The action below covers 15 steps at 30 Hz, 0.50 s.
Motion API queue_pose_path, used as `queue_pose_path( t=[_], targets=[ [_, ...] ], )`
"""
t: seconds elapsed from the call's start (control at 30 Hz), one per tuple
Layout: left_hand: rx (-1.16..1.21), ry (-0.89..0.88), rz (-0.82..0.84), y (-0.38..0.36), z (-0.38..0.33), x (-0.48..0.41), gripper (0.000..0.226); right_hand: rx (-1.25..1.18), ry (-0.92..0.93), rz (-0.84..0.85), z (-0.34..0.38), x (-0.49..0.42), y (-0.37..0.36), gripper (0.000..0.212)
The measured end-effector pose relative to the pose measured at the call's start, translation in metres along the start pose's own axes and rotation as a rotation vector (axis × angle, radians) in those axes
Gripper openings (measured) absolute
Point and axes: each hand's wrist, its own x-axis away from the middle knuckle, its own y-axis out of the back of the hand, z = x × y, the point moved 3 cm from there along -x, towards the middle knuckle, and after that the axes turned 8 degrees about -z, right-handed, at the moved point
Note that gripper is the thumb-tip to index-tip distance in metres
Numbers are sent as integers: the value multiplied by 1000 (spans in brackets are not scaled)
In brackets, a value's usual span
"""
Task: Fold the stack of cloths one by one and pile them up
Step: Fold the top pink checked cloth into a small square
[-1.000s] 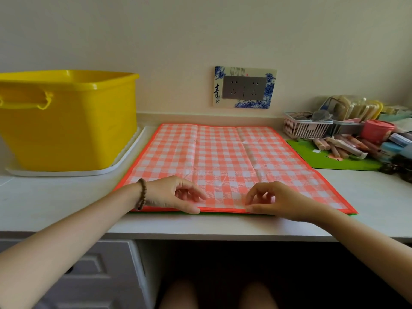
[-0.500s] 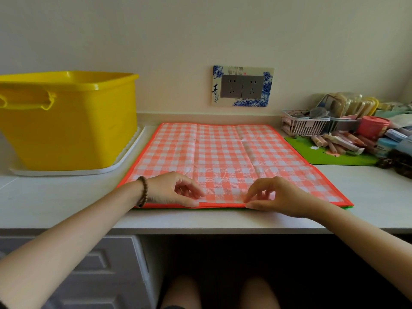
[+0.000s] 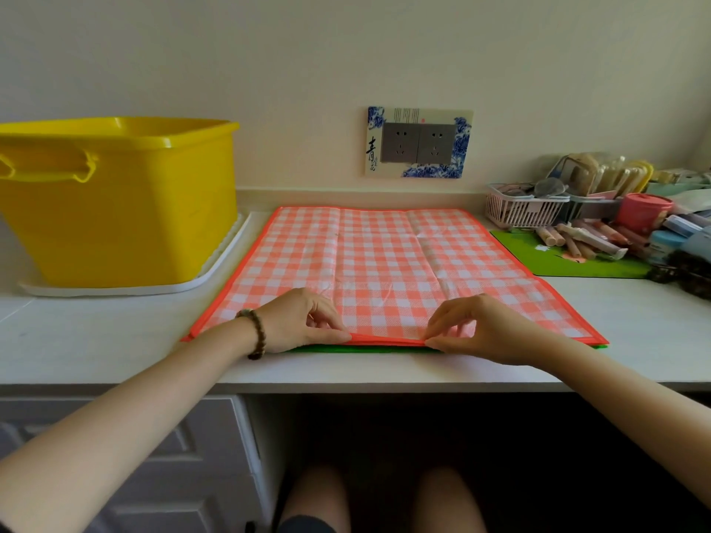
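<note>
An orange-and-white checked cloth (image 3: 388,263) with an orange border lies flat on the white counter, on top of the stack. Under its near edge a green cloth (image 3: 365,348) shows as a thin strip. My left hand (image 3: 304,321), with a bead bracelet on the wrist, pinches the orange near edge between thumb and fingers. My right hand (image 3: 473,328) pinches the same edge a little to the right. Between the two hands the edge is raised slightly off the green cloth.
A yellow plastic tub (image 3: 115,201) stands on a white tray (image 3: 215,278) at the left. At the right lie a green mat (image 3: 577,259), a pink basket (image 3: 519,209), a pink jar (image 3: 642,213) and several tubes. A wall socket (image 3: 417,142) is behind.
Both hands have closed their fingers on the cloth's near edge and lifted it a little, so the green cloth beneath shows more.
</note>
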Motion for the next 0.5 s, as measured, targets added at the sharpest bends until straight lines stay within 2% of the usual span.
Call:
queue_pose_path(
  t=[0.07, 0.33, 0.5],
  targets=[
    [6, -2, -11, 0, 1, 0, 14, -13, -12, -2, -1, 0, 0, 16],
    [-57, 15, -16, -2, -13, 0, 6, -93, -76, 85, 1, -7, 6, 13],
    [-70, -74, -5, -16, -15, -3, 16, -114, -77, 98, 1, -7, 7, 12]
  ],
)
